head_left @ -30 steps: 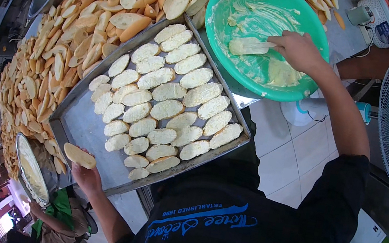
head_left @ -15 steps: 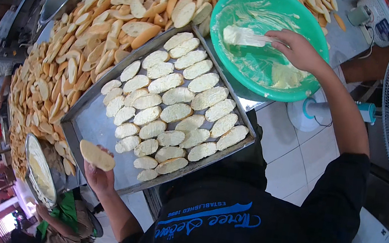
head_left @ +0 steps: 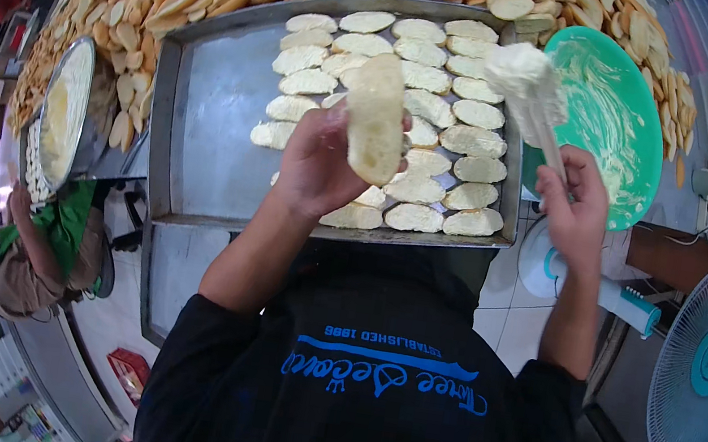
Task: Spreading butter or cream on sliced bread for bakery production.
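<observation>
Bread slice (head_left: 375, 124) sits in the left hand (head_left: 314, 170), fingers (head_left: 407, 121) at its right edge.

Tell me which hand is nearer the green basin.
Right: the right hand is by the lower-left rim of the green basin; the left hand is farther left, over the tray.
</observation>
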A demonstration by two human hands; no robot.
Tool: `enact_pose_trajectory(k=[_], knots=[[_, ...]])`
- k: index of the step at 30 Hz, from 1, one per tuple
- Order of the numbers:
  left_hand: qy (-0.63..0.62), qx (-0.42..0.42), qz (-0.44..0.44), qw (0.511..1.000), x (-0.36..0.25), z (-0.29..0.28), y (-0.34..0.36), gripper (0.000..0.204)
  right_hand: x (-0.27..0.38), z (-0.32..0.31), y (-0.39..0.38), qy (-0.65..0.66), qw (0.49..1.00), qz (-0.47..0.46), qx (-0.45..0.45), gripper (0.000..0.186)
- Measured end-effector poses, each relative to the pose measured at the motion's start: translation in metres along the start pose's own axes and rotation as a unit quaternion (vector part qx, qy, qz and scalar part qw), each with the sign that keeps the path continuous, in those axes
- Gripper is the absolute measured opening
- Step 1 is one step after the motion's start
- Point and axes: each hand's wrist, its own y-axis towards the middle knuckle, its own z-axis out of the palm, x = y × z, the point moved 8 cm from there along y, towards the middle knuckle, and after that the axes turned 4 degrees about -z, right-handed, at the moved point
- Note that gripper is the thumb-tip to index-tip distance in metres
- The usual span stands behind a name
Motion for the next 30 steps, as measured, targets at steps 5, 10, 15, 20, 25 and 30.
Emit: enact_pose_trajectory(k=[5, 10, 15, 20, 25, 30], knots=[[-0.024, -0.007, 0.006, 1.0, 0.003, 0.005, -0.014, 0.055, 0.029, 0.052, -0.013, -0.021, 0.984, -0.174, -0.03, 0.022], [-0.072, -0.044, 0.0, 0.996, 0.0, 0.0, -0.029, 0.051, 0.058, 0.082, -0.008, -0.082, 0.964, -0.254, 0.01, 0.031], [-0.105, -0.027, -0.006, 0.994, -0.002, 0.007, -0.032, 0.047, 0.07, 0.088, -0.006, -0.084, 0.948, -0.307, -0.009, 0.033], [-0.091, -0.043, -0.007, 0.995, 0.006, 0.006, -0.034, 0.049, 0.065, 0.079, -0.017, -0.098, 0.964, -0.247, 0.007, 0.031], [-0.07, -0.143, -0.02, 0.987, 0.011, -0.013, -0.04, 0.05, 0.064, 0.083, -0.017, -0.034, 0.965, -0.259, -0.011, 0.025], [-0.053, -0.112, -0.007, 0.992, 0.007, -0.005, -0.03, 0.049, 0.067, 0.077, -0.019, 0.02, 0.976, -0.215, -0.004, 0.026]])
